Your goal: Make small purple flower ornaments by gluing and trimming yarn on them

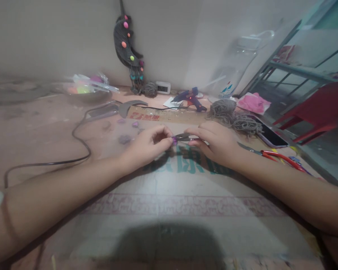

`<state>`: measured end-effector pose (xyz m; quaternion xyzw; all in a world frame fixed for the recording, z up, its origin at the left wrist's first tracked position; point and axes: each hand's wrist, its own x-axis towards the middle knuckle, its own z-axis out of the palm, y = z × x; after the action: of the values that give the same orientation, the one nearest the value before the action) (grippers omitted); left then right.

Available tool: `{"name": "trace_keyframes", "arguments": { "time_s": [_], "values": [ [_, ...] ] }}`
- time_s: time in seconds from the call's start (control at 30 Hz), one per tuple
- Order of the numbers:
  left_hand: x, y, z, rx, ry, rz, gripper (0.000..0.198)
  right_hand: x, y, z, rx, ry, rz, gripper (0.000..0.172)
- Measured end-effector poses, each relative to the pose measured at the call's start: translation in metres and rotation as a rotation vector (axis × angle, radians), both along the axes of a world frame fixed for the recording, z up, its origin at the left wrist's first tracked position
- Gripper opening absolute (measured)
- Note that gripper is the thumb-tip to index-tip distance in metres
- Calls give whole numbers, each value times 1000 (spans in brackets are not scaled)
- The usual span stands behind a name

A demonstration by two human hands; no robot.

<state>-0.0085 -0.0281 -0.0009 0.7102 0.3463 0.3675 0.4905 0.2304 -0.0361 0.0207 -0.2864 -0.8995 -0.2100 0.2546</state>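
Observation:
Over the cardboard sheet (pixel 157 187), my left hand (pixel 148 146) pinches a small purple piece (pixel 174 141) between thumb and fingertips. My right hand (pixel 218 140) is closed around a pair of dark pliers (pixel 182 137), whose jaws meet the purple piece. Whether the jaws grip it or only touch it, I cannot tell. Small purple bits (pixel 135 124) lie beyond my left hand, beside a blurred greyish clump (pixel 125 139). Red-handled scissors (pixel 281 156) rest to the right of my right hand, partly behind the forearm.
A purple glue gun (pixel 190 99) stands at the back, near grey yarn (pixel 224 108) and a phone (pixel 270 133). Its dark cord (pixel 81 138) runs leftward. A bowl (pixel 86 93) sits back left. A grey crescent ornament (pixel 124 43) hangs against the wall.

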Motion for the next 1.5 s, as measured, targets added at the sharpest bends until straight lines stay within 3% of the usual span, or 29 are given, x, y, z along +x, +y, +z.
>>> {"name": "trace_keyframes", "arguments": {
  "time_s": [0.57,0.87,0.97,1.07,1.17,1.23,1.33,1.4,1.5],
  "values": [
    [-1,-1,0,-1,11,-18,11,1,-1,-1,-46,28,-3,37],
    [2,-2,-1,-31,-3,-35,11,5,1,4,-305,393,-141,37],
    [1,-3,2,154,88,32,9,13,17,-3,-387,445,-245,43],
    [-1,-3,5,434,179,99,8,23,37,-17,-434,341,-330,45],
    [-3,-2,4,541,209,79,6,30,50,-26,-478,242,-365,57],
    [-4,-1,3,559,226,61,7,30,50,-22,-472,239,-351,60],
    [-4,-1,2,596,253,54,7,21,33,2,-477,301,-266,43],
    [-4,-2,3,636,274,54,8,11,14,22,-585,330,-228,33],
    [-4,-3,5,717,303,56,8,-6,-12,40,-780,366,-133,38]
  ]
}}
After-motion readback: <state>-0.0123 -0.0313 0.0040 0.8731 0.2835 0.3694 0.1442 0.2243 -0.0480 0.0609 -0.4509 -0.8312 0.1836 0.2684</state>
